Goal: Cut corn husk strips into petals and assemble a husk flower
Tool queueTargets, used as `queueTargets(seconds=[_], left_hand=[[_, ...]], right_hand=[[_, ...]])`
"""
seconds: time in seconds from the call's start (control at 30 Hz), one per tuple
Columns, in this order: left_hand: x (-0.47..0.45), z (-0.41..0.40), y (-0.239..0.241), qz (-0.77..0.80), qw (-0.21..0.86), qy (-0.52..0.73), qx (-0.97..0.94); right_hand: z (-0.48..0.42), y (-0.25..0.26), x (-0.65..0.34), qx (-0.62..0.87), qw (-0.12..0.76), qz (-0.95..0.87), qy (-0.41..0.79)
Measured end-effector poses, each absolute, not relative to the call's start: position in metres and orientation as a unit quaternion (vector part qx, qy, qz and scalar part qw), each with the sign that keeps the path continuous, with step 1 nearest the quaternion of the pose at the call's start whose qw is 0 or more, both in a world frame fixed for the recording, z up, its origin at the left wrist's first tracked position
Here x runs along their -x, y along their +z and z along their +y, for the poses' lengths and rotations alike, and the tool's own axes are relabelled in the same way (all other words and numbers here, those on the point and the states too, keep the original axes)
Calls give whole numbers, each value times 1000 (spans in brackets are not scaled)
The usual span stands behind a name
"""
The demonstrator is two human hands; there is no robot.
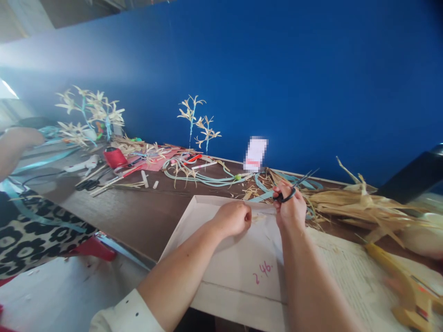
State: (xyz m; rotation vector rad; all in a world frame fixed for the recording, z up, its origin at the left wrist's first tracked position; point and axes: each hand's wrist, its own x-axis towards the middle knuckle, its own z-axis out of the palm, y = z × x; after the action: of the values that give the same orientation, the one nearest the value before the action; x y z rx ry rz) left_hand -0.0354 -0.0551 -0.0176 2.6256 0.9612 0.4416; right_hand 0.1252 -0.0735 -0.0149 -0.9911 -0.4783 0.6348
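Observation:
My right hand [291, 210] grips a pair of scissors [286, 196] by the black handles, its blades pointing up and to the right. Beside it, my left hand [233, 219] is closed over a shallow white box lid [238, 272] marked with pink handwriting. Whatever its fingers may hold is hidden. Pale scraps [259, 216] lie in the lid just right of that hand. Beyond my right hand are cut husk bits [254, 191] and a light-blue ribbon [265, 196].
Dried corn husks [342, 203] lie at right, near a blurred yellow tool [398, 276]. Husk flowers [192, 113] stand along the blue partition [277, 74]. A glue gun [83, 164], red spool [115, 158] and black-handled scissors [92, 182] lie left. Another person's hand [24, 137] is at far left.

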Motion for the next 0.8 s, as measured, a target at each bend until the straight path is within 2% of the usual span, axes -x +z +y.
queueTargets(seconds=[0.37, 0.6, 0.8], left_hand=[[36, -48, -14, 416, 163, 234, -863], [30, -52, -15, 352, 164, 235, -891], [21, -59, -18, 305, 114, 182, -928]], right_hand=[[-72, -16, -128, 474, 802, -215, 292], [-72, -15, -127, 475, 804, -198, 299], [-70, -20, -128, 479, 802, -213, 287]])
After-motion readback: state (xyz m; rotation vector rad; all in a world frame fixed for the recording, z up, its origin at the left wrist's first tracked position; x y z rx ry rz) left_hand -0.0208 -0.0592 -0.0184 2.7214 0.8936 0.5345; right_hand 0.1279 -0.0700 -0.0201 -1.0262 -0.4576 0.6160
